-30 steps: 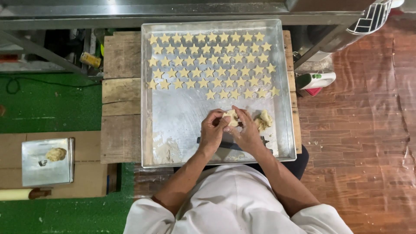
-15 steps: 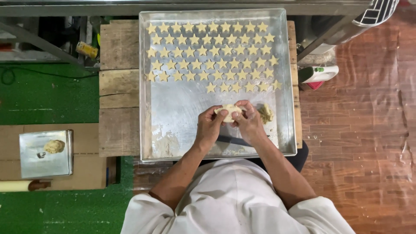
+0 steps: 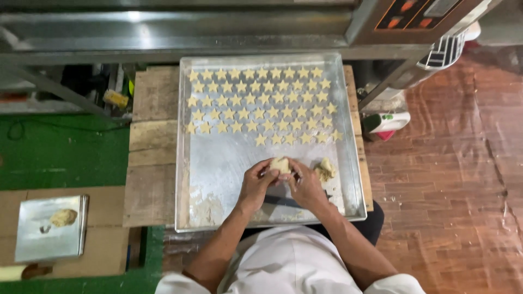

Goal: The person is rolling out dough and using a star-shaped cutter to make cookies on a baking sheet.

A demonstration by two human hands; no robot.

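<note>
Bare metal lies open across the near half of the large shallow metal baking tray, below rows of pale star-shaped dough pieces. Left hand and right hand together pinch a pale dough lump above the tray's middle; another dough scrap sits just beside the right hand.

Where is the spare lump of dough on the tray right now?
In the head view, the spare lump of dough lies on the metal tray, near its right edge, just right of the right hand and below the star-shaped pieces.

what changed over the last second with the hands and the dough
Little changed: both hands, left hand and right hand, keep working the same dough piece between the fingertips. The dough lump, star cookies and tray stayed as they were.
</note>
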